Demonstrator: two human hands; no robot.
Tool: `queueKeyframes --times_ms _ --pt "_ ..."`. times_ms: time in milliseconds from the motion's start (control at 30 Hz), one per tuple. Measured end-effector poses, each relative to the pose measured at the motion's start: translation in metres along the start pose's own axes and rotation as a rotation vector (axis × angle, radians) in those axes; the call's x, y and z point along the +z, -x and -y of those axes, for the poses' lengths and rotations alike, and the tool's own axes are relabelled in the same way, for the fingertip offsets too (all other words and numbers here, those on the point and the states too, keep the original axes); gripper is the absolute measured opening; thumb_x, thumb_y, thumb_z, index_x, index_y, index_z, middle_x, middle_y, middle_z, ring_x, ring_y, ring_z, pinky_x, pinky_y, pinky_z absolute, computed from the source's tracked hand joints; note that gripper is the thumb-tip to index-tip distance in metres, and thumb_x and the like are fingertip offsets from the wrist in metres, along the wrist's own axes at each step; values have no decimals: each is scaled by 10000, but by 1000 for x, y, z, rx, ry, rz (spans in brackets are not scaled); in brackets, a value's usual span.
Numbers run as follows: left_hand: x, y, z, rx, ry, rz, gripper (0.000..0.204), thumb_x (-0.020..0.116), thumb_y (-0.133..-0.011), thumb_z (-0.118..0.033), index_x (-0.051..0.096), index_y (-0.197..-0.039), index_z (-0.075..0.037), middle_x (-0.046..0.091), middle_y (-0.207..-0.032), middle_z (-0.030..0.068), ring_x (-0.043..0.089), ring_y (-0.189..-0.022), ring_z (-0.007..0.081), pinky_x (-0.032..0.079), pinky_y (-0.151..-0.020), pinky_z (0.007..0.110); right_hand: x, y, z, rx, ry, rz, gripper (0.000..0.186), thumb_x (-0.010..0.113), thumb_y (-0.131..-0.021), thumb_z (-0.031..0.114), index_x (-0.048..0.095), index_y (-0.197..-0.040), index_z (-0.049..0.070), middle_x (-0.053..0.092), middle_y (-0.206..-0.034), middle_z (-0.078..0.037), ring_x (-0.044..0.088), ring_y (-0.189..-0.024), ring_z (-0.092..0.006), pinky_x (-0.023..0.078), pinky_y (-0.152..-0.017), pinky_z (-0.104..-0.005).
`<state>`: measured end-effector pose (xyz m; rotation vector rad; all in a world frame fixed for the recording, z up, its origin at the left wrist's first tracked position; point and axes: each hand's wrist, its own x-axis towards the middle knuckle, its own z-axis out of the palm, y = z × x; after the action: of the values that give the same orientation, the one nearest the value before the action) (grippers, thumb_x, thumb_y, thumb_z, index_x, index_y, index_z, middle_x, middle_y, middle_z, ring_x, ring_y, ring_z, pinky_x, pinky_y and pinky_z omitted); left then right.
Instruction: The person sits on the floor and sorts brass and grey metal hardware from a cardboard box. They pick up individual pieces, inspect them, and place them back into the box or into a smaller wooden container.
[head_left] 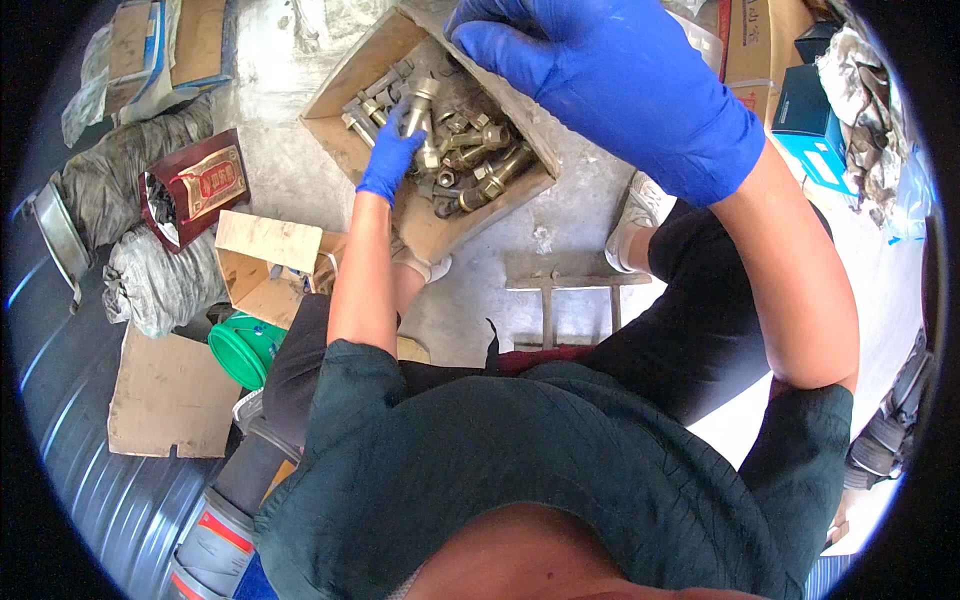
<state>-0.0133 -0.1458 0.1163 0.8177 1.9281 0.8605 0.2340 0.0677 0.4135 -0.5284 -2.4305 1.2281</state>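
The left hand (391, 160) is grasping 1 bolt (422, 106) inside the cardboard box (440, 229), where many other bolts (482, 152) are lying loose, seemingly left to handle. The right hand (620, 95) is hovering high, its grip impossible to tell; nothing finished is showing.

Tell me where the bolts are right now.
In the head view, the bolts lie heaped in the cardboard box near the top, just left of centre, with the left hand at their left.
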Motion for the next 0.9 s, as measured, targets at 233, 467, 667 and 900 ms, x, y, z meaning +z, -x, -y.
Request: queueKeyframes --times_ms 233,467,667,900 --pt "43 52 -59 302 -368 198 686 646 -835 -24 449 -1471 -191 617 -1305 184 613 -1176 339 483 -995 413 -4 4 2 8 -60 -40 220 595 -932 230 685 -944 30 666 -827 -213 659 -785 -396 526 -716 -436" --pt "99 64 -27 280 -700 37 578 658 -848 -78 523 -1407 -140 640 -1207 198 625 -1074 381 501 -927 467 -14 -3 11 124 -34 77 227 594 -933 241 680 -933 31 661 -824 -213 658 -781 -389 518 -707 -432" --pt "102 72 -28 342 -529 8 346 632 -933 -256 659 -1227 -75 669 -1135 216 631 -1049 397 500 -918 454 -6 -1 3 108 -48 45 221 594 -941 230 673 -927 25 654 -815 -214 655 -767 -387 513 -696 -429" --pt "44 35 -9 -107 -758 -758 488 738 -848 -320 572 -1178 0 670 -1084 248 643 -1019 403 499 -903 469 -6 4 10 70 -65 14 198 608 -939 212 677 -950 27 657 -818 -213 660 -773 -385 517 -695 -425"
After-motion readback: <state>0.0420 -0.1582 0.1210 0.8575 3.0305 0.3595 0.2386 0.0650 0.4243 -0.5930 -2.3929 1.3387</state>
